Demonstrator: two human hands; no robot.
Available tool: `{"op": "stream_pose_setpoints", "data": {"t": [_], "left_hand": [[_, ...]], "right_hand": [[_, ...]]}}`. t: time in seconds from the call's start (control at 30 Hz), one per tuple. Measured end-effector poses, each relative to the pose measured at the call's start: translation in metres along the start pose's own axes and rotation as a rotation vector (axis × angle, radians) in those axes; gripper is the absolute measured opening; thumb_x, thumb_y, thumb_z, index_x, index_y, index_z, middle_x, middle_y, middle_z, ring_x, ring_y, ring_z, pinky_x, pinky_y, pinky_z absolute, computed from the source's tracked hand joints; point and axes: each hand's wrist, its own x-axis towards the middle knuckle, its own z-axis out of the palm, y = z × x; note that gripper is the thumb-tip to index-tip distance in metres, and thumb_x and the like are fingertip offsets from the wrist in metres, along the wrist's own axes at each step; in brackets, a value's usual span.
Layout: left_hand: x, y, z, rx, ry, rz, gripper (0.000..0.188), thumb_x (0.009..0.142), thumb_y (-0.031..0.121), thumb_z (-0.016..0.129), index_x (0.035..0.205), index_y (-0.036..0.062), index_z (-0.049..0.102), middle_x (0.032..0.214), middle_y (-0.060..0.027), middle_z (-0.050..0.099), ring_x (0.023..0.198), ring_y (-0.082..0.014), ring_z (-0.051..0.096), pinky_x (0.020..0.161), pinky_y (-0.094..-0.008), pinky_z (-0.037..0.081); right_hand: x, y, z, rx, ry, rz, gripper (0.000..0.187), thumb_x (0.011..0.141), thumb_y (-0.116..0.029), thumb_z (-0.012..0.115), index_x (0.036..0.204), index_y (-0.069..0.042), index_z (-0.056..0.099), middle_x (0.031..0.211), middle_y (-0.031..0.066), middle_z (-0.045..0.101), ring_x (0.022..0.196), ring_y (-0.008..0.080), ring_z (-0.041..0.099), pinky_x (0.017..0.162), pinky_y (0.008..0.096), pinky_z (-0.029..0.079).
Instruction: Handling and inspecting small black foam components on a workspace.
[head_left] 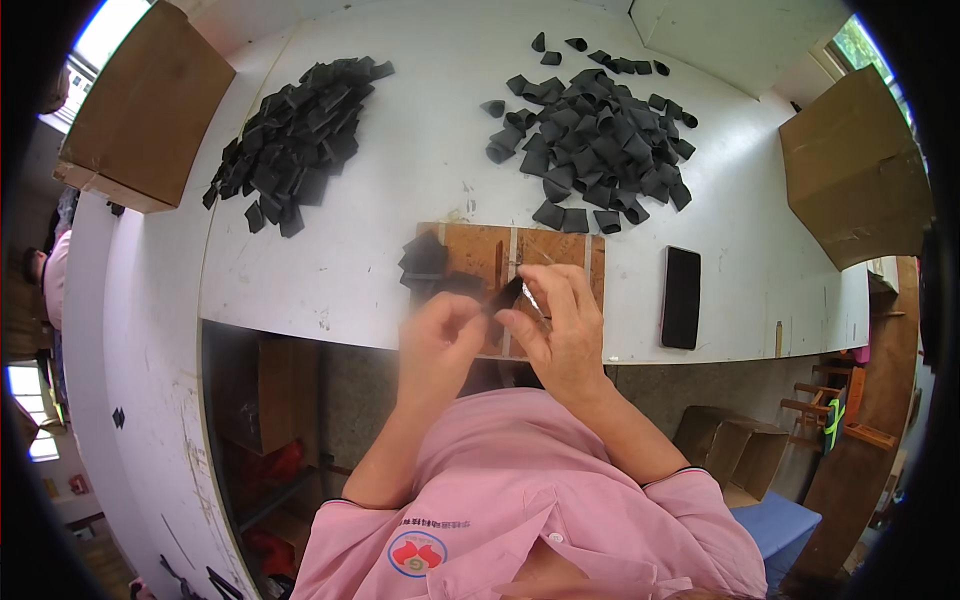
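A small black piece of sheet material [507, 296] stands between my two hands, over a brown wooden board [553, 245] at the table's front edge. My left hand [438, 338] has its fingers curled, and the thumb and fingertips pinch at the piece's left side. From the right, my right hand [566, 318] grips the same piece between thumb and fingers. Something shiny and clear shows under the right fingers, too small to name. Several flat black pieces [424, 256] lie on the board's left end, beside my left hand.
A heap of flat black pieces [300, 135] lies at the back left. At the back right is a heap of black pieces bent into open loops [600, 140]. A phone [682, 298] rests right of the board. Cardboard boxes [150, 110] flank the white table [420, 130].
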Motion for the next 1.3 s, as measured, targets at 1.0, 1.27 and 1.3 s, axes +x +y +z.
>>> {"op": "stream_pose_setpoints", "data": {"t": [1.0, 1.27, 1.3], "left_hand": [[0.023, 0.033, 0.002, -0.929, -0.038, -0.143, 0.021, 0.078, -0.008, 0.045, 0.097, -0.0039, 0.053, 0.075, -0.0146, 0.058, 0.031, -0.0041, 0.032, 0.03, -0.0186, 0.025], [0.034, 0.02, 0.002, -0.949, -0.181, -0.264, 0.018, 0.083, 0.0, 0.045, 0.099, -0.0044, 0.051, 0.063, -0.0031, 0.053, 0.034, -0.003, 0.033, 0.032, -0.0174, 0.026], [0.03, 0.019, 0.006, -0.717, -0.049, -0.134, 0.019, 0.082, 0.0, 0.046, 0.099, -0.0039, 0.052, 0.068, -0.004, 0.055, 0.038, -0.0032, 0.037, 0.035, -0.0164, 0.029]], "right_hand": [[0.047, -0.011, -0.023, 0.93, -0.541, 0.442, 0.026, 0.088, -0.028, 0.051, 0.076, -0.005, 0.053, 0.068, -0.0045, 0.049, 0.059, 0.0017, 0.039, 0.05, 0.016, 0.032], [0.057, 0.018, -0.001, 1.084, -0.631, 0.497, 0.027, 0.088, -0.029, 0.051, 0.073, -0.007, 0.053, 0.061, -0.0063, 0.044, 0.053, 0.0019, 0.034, 0.046, 0.0166, 0.026], [0.056, 0.017, -0.001, 1.067, -0.591, 0.504, 0.026, 0.087, -0.027, 0.053, 0.074, -0.004, 0.053, 0.059, -0.0058, 0.043, 0.053, 0.0033, 0.036, 0.048, 0.0179, 0.03]]}}
